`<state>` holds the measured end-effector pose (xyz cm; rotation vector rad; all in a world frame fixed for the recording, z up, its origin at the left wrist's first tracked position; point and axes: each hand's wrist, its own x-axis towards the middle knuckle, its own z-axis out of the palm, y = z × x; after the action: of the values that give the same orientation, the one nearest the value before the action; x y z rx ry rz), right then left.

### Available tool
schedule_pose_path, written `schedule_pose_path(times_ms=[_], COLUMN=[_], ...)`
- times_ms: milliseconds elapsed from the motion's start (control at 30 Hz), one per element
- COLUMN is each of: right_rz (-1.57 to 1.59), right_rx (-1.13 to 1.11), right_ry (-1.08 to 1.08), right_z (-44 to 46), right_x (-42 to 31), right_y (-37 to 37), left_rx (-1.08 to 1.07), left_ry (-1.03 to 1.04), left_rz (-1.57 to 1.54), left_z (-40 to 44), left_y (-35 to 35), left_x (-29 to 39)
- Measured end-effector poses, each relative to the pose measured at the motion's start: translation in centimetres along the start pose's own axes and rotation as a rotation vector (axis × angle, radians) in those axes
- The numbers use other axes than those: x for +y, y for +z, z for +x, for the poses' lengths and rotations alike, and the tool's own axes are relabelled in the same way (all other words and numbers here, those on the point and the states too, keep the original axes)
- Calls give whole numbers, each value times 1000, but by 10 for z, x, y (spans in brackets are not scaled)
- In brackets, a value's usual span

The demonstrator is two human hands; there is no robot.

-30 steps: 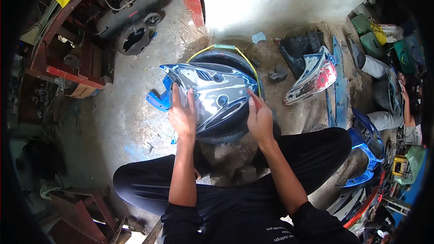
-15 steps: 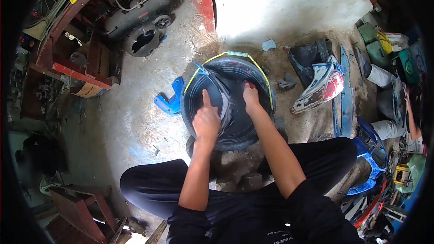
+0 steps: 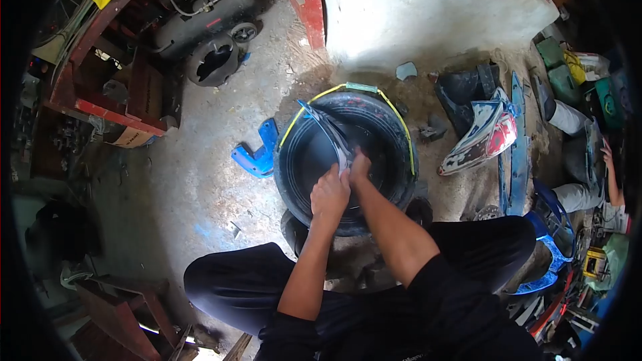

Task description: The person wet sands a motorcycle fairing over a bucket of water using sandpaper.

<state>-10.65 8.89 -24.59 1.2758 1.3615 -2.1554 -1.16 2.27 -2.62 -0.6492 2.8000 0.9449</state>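
A black bucket [image 3: 285, 190] with a yellow-cased handle [image 3: 393, 108] stands between my knees. Inside it, a narrow curved plastic panel [image 3: 329, 129], grey with a blue tip, leans upward with its tip near the far left rim. My left hand [image 3: 330, 195] is closed around the panel's near end. Close against the panel's right side, my right hand [image 3: 360, 166] has its fingers curled in. Whatever those right fingers hold is hidden from view.
On the floor left of the bucket lies a blue plastic part [image 3: 258, 152]. To the right are a red-and-white fairing piece [image 3: 483, 135] and a long blue strip [image 3: 515, 154]. A compressor [image 3: 204, 23] stands at upper left. Another person's arm [image 3: 612, 177] shows at far right.
My left hand has gone from a stretched index finger to a grip on the panel. My right hand, which showed a small red piece, has come down and left to the panel. The view has shifted slightly.
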Motion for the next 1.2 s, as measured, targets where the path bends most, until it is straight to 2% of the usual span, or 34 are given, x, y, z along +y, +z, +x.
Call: schedule_pose_path(times_ms=[67,100,133,167,200,267,333,400,433,467,500,533,567,633,700,733,800,867,933,1000,1033,1067,1133,1200], right_rz=[-121,-118,-191,-263,-260,130,156,41,-188,-194,-32,-36,34,11,-42,-45,-14,-163,-39,249,196,145,76,-10], right_rx=[-194,-187,-280,-372,-371,-594,-605,-351,-106,120,234,384,255,354,429,432,275,33,-215,-402,-466,-529,-521,-508], right_ry=[-411,-413,-429,-445,-449,-311,-322,-511,-299,-202,-100,6,29,78,39,44,43,-95,-244,-216,-254,-292,-245,-257], right_z=[-86,-105,-117,-128,-130,-133,-125,-110,-95,-80,-40,-2,-36,17,60,17,-50,-106,-134,-206,-226,-240,-262,-273], right_x=[-41,-49,-51,-55,-55,-50,-46,-49,-54,-52,-34,-19,-39,-9,23,10,-25,-37,-26,-40,-40,-36,-28,-30], right_y=[19,17,11,6,0,-11,-11,3,1,7,3,-7,-6,-21,-29,-17,3,6,-3,-8,-16,-25,-31,-34], left_rx=[-18,6,3,-43,-86,-114,-98,-82,-65,-62,-59,-55,-47,-36,-51,-54,-103,-131,-152,-214,-279,-422,-424,-355], left_ry=[-10,-7,1,-29,-63,-86,-63,-54,-47,-51,-52,-51,-53,-63,-80,-84,-100,-117,-128,-171,-216,-374,-606,-579], left_rz=[-46,-44,-46,-121,-194,-218,-281,-272,-262,-259,-270,-283,-308,-311,-291,-289,-330,-334,-339,-527,-703,-731,-931,-974], left_z=[2,0,0,1,3,7,7,6,6,6,6,7,9,10,9,10,16,17,21,28,35,34,27,21], left_y=[-3,-1,-5,-9,-14,-14,-13,-12,-12,-12,-12,-11,-6,-8,-6,-5,-4,-5,-6,4,16,-8,-25,-22], left_x=[1,1,4,5,7,6,5,4,3,1,1,1,-3,1,-2,-5,-7,-6,-9,-21,-33,-19,-5,-6])
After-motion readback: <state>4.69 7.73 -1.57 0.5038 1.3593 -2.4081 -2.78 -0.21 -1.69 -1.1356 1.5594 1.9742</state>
